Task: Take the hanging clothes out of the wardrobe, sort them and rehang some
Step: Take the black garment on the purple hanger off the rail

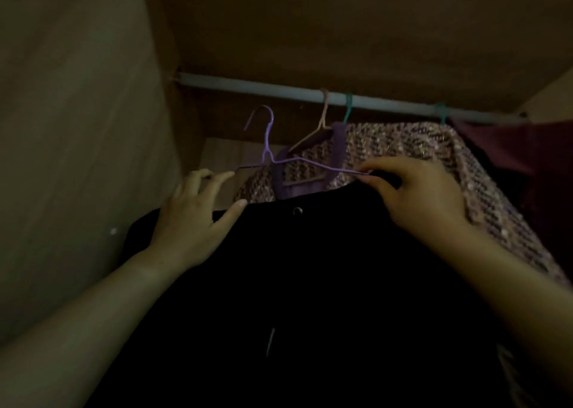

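Pinching the right arm of a purple wire hanger (266, 154) between thumb and forefinger, the right hand (424, 197) held it at the top edge of a black garment (294, 283), hook just below the wardrobe rail (248, 86) and off it. The left hand (189, 221) spread its fingers wide, forefinger by the hanger's left tip, thumb on the black cloth. Behind, a pink tweed jacket (403, 141) hung from the rail.

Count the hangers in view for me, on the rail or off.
4. The purple hanger is off the rail, pinched by the right hand. On the rail: a pale hanger, a teal hook beside it, a second teal hook farther right. Clothes may hide more.
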